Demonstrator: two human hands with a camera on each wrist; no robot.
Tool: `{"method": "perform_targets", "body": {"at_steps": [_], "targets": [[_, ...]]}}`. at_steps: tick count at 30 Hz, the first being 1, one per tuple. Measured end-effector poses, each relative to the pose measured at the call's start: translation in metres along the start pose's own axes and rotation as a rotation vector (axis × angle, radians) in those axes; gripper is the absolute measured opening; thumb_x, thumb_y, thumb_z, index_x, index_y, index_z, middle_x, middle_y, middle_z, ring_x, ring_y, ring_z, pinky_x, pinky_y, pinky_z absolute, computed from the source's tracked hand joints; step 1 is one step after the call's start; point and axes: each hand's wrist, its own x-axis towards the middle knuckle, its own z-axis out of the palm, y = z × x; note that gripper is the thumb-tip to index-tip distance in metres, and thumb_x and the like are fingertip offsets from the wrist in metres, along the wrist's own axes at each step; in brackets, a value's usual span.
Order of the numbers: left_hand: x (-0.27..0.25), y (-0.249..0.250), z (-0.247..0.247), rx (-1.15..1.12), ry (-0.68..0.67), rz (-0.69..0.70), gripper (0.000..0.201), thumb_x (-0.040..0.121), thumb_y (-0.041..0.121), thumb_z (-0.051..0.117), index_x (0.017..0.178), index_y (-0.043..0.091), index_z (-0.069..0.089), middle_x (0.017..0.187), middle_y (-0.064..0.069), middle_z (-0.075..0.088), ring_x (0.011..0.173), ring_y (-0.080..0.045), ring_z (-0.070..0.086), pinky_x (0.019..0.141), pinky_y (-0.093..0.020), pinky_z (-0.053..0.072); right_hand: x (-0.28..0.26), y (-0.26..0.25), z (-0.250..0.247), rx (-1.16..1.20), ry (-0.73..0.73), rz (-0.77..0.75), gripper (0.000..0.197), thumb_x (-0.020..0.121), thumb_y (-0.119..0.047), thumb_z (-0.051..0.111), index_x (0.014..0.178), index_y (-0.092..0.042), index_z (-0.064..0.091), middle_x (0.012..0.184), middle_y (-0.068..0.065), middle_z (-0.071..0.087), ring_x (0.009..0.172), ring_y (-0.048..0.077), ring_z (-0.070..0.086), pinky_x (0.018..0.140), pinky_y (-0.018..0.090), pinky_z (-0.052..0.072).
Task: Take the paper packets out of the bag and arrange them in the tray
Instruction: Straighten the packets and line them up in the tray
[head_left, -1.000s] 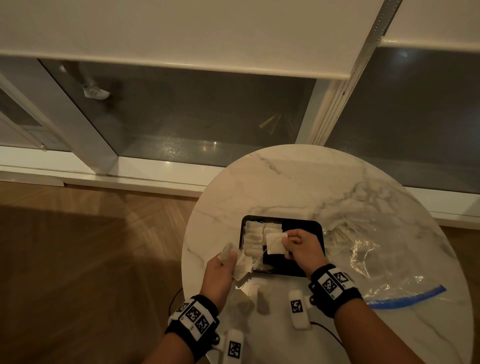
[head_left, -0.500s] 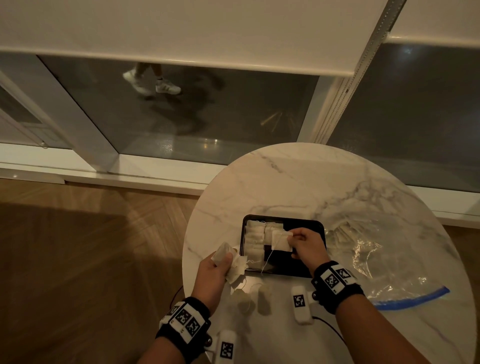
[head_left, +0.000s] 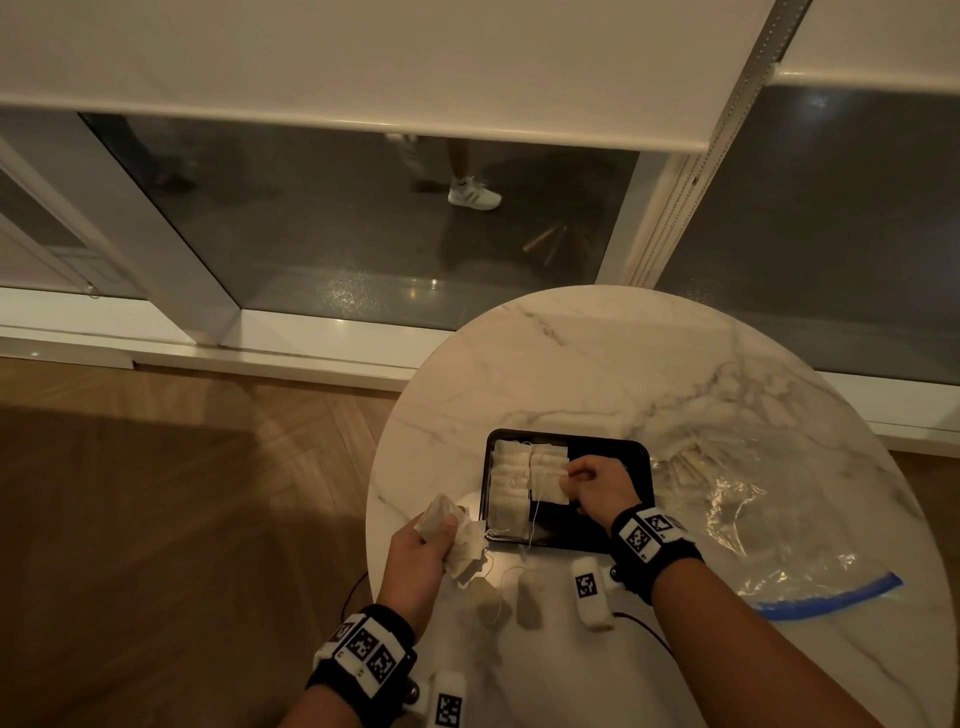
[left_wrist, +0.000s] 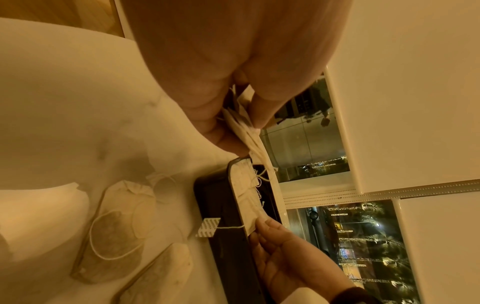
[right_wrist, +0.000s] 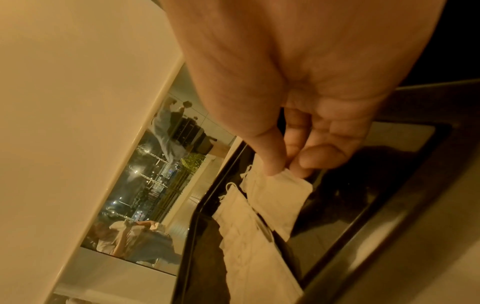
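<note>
The right hand (head_left: 597, 486) pinches one paper packet (head_left: 549, 480) between thumb and fingertips over the black tray (head_left: 608, 540), beside packets already laid in rows; the left hand (head_left: 415, 551) clutches a bunch of packets (head_left: 457, 535) at the tray's left edge. Two loose packets (head_left: 506, 597) lie on the round marble table (head_left: 597, 364) with the clear bag (head_left: 753, 519), whose contents blur. Beyond are wood floor (head_left: 156, 493) and dark windows (head_left: 363, 218).

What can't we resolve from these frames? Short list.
- How many packets the left hand grips: head view too small, left wrist view blocked by its fingers.
- What remains in the plastic bag: glare and clear film, head view only.
- Tray floor under the right hand: covered in the head view, blurred in the right wrist view.
</note>
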Motion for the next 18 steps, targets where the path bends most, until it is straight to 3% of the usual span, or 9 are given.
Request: {"method": "perform_targets", "body": {"at_steps": [5, 10, 15, 18], "targets": [[0.000, 0.000, -0.002, -0.015, 0.006, -0.003, 0.026, 0.102, 0.013, 0.053, 0.112, -0.006, 0.066, 0.104, -0.032, 0.070, 0.074, -0.027, 0.073, 0.062, -0.028, 0.059, 0.006, -0.003, 0.002, -0.044, -0.013, 0.015, 0.015, 0.086, -0.006, 0.072, 0.081, -0.018, 0.065, 0.075, 0.006, 0.067, 0.064, 0.018, 0.063, 0.060, 0.031, 0.059], [0.000, 0.000, -0.002, -0.029, 0.026, -0.005, 0.027, 0.102, 0.012, 0.053, 0.112, -0.010, 0.065, 0.093, -0.025, 0.071, 0.070, -0.024, 0.073, 0.058, -0.025, 0.057, 0.008, -0.002, 0.001, -0.048, -0.011, 0.050, 0.012, 0.083, -0.005, 0.074, 0.089, -0.012, 0.067, 0.081, 0.007, 0.068, 0.068, 0.019, 0.066, 0.059, 0.029, 0.059], [-0.002, 0.000, -0.001, -0.005, 0.026, -0.003, 0.026, 0.103, 0.013, 0.053, 0.112, -0.007, 0.066, 0.098, -0.027, 0.072, 0.070, -0.024, 0.073, 0.058, -0.025, 0.057, 0.007, -0.001, -0.004, 0.016, -0.002, 0.051, 0.022, 0.078, 0.005, 0.074, 0.092, -0.011, 0.066, 0.081, 0.012, 0.068, 0.071, 0.025, 0.068, 0.067, 0.034, 0.062], [-0.003, 0.000, 0.000, 0.011, 0.018, 0.004, 0.027, 0.103, 0.014, 0.052, 0.112, -0.006, 0.066, 0.100, -0.028, 0.072, 0.071, -0.024, 0.074, 0.058, -0.025, 0.057, 0.000, -0.001, -0.009, 0.068, 0.029, 0.030, 0.022, 0.080, 0.002, 0.074, 0.093, -0.013, 0.066, 0.084, 0.011, 0.069, 0.077, 0.026, 0.070, 0.075, 0.040, 0.062]]}}
